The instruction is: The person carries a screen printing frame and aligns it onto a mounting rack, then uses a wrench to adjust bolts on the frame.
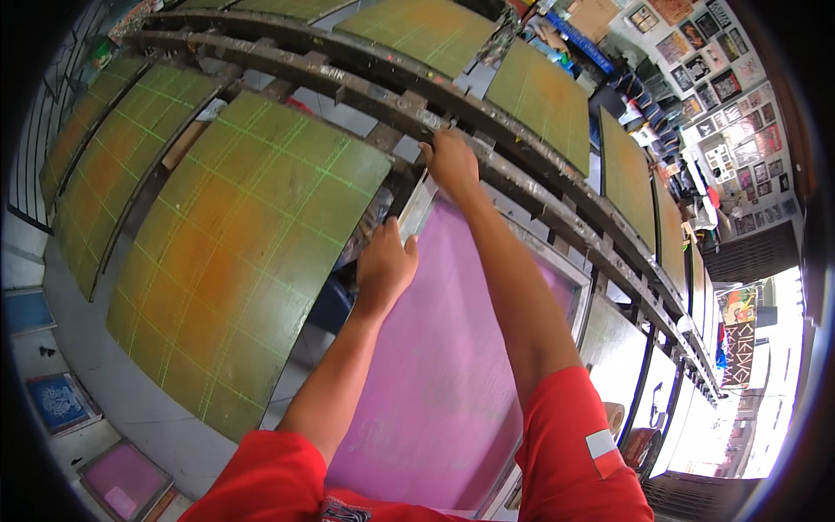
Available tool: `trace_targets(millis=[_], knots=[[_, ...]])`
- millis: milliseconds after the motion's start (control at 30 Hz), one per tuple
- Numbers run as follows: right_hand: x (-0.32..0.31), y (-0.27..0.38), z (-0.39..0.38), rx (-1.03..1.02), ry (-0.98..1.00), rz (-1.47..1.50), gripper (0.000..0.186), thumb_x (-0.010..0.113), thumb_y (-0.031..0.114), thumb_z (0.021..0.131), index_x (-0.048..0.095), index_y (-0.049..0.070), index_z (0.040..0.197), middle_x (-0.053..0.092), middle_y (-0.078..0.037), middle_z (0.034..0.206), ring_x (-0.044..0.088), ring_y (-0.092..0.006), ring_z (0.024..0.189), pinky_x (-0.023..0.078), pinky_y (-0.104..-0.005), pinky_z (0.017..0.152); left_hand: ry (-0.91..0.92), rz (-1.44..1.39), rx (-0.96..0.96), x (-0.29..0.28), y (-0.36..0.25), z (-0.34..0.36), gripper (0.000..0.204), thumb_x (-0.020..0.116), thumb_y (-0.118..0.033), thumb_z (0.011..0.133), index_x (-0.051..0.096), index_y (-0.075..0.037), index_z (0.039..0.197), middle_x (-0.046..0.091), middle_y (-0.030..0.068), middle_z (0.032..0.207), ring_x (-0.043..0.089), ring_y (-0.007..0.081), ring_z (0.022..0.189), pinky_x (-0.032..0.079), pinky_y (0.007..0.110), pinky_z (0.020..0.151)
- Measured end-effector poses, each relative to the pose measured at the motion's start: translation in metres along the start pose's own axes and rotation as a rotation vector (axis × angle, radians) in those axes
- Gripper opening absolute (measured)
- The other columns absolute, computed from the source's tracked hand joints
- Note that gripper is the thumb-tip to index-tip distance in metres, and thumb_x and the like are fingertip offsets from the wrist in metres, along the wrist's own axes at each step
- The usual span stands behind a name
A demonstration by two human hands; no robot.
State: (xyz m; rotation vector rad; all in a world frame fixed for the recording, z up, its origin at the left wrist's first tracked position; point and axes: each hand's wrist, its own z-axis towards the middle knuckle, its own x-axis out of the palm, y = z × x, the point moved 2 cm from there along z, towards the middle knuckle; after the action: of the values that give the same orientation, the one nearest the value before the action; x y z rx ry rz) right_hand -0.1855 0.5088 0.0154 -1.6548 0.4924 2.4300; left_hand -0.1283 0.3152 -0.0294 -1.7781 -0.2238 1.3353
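A screen printing frame (409,213) with pink mesh (435,348) lies in front of me, between my forearms. My left hand (383,268) is closed on its left side bar, the thumb resting on top toward the mesh. At the frame's far left corner, against the long metal rail (513,174), my right hand (452,163) is closed with bent fingers; its fingertips are partly hidden. My right forearm passes over the mesh and hides part of it. Left of the frame is a green printing board (235,244) with orange patches and bright green grid lines.
More printing boards (544,104) line both sides of the rail. Pale boards (622,348) continue to the right. Other screens, one blue (61,402) and one pink (126,478), lie low at the left. Pictures (726,85) cover the far wall.
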Motion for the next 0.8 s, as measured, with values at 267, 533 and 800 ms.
trace_targets(millis=[267, 533, 800], knots=[[0.011, -0.065, -0.045, 0.509, -0.223, 0.792, 0.032, 0.061, 0.028, 0.094, 0.064, -0.003, 0.089, 0.063, -0.011, 0.068, 0.061, -0.0183, 0.056, 0.045, -0.033, 0.054, -0.099, 0.001, 0.075, 0.005, 0.003, -0.002, 0.041, 0.06, -0.027, 0.088, 0.051, 0.002, 0.116, 0.061, 0.0226, 0.101, 0.063, 0.04, 0.091, 0.051, 0.048, 0.079], [0.014, -0.048, -0.036, 0.372, -0.249, 0.483, 0.034, 0.063, 0.028, 0.091, 0.059, -0.004, 0.081, 0.06, -0.021, 0.074, 0.059, -0.0377, 0.069, 0.045, -0.0445, 0.064, -0.126, -0.015, 0.092, 0.005, 0.004, -0.003, 0.042, 0.06, -0.026, 0.088, 0.051, 0.003, 0.117, 0.061, 0.0226, 0.105, 0.062, 0.0405, 0.094, 0.05, 0.047, 0.081], [0.01, 0.013, -0.006, 0.019, 0.072, -0.054, 0.028, 0.055, 0.027, 0.093, 0.062, 0.001, 0.095, 0.063, -0.02, 0.103, 0.066, -0.0379, 0.087, 0.053, -0.0472, 0.076, -0.067, -0.095, 0.016, 0.0, 0.003, -0.005, 0.046, 0.06, -0.026, 0.089, 0.052, 0.007, 0.12, 0.06, 0.0253, 0.117, 0.059, 0.041, 0.106, 0.047, 0.047, 0.09]])
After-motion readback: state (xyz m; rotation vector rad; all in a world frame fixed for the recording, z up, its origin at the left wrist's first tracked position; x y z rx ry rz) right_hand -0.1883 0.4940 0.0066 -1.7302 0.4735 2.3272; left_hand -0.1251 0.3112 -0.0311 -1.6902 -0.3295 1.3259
